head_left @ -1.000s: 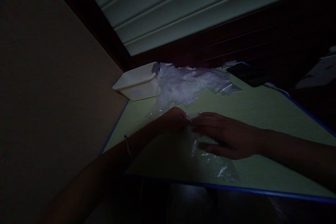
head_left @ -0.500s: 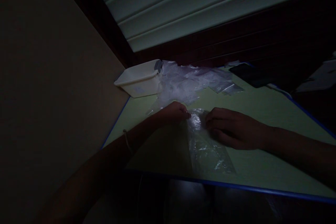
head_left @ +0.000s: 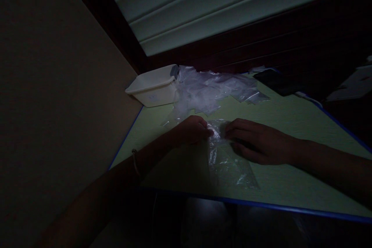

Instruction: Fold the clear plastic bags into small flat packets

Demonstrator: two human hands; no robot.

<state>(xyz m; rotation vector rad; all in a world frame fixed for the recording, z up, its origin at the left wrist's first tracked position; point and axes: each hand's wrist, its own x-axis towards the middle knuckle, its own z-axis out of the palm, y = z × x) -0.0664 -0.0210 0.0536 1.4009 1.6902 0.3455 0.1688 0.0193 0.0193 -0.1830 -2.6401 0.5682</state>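
Note:
A clear plastic bag (head_left: pixel 231 168) lies on the pale green table near its front edge, its upper end between my two hands. My left hand (head_left: pixel 196 128) is closed, with thumb and fingers pinching the bag's upper left edge. My right hand (head_left: pixel 255 139) rests on the bag's upper right side with its fingers bent and a gap below the thumb side. Its fingertips touch the plastic, but the dim light hides whether they grip it.
A pile of clear plastic bags (head_left: pixel 209 89) spreads across the back of the table (head_left: pixel 293 131). Left of it stands a white plastic bin (head_left: pixel 157 91). A dark flat object (head_left: pixel 277 82) lies at the back right. A wall (head_left: pixel 72 97) borders the left side.
My left hand has moved slightly down and toward me, still pinching the bag. My right hand has shifted a little to the left.

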